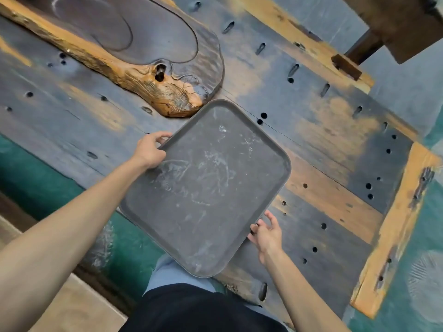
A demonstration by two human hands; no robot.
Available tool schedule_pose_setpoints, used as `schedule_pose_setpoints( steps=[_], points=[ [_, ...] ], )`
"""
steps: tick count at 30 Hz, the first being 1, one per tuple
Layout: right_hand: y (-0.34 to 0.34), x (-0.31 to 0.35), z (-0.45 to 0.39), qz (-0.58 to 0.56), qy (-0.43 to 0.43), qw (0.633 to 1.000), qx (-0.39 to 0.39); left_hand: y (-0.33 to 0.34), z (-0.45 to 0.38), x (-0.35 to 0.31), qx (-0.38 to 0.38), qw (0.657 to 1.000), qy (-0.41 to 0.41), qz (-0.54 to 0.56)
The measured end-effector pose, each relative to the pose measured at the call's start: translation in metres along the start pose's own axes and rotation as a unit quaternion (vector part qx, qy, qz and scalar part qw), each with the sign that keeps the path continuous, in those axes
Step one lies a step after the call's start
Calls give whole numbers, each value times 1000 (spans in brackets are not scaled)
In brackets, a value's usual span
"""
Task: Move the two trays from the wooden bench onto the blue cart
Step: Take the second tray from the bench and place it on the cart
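Note:
A scuffed dark grey rectangular tray [206, 188] lies angled over the near edge of the wooden bench [335, 144], its near corner overhanging towards my legs. My left hand [149, 150] grips the tray's left rim, thumb on top. Against the tray's right rim sits my right hand [266, 232], fingers curled at the edge with some spread. A carved wooden tray [134, 41] with a dark hollow and raw orange edge rests at the back left of the bench, touching the grey tray's far corner. The blue cart is not in view.
The bench top is dark worn planks with many holes and orange edging. A green floor [429, 248] shows to the right and below left. A dark wooden piece [407, 25] stands at the top right. A pale wooden surface [79, 305] lies at the bottom left.

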State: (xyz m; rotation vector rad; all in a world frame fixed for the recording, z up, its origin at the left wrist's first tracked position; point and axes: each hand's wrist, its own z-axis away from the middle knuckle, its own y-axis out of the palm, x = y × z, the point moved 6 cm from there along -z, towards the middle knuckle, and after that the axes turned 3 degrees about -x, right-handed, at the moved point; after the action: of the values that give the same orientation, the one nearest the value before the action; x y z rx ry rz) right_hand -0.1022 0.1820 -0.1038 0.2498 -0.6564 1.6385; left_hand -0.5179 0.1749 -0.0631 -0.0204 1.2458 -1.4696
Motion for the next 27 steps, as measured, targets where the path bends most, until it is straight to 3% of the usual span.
schedule_pose_setpoints(
  steps=[6,15,23,27],
  points=[
    [-44,29,-7,39,-70,996,42,8,75,2,-40,999,0,-13],
    [-100,60,-9,156,-174,962,145,42,212,30,-147,985,-87,8],
    [-94,62,11,225,-225,915,250,60,361,60,-269,935,-208,103],
    [-68,52,31,292,-259,867,309,64,439,84,-305,897,-258,187]
  ],
)
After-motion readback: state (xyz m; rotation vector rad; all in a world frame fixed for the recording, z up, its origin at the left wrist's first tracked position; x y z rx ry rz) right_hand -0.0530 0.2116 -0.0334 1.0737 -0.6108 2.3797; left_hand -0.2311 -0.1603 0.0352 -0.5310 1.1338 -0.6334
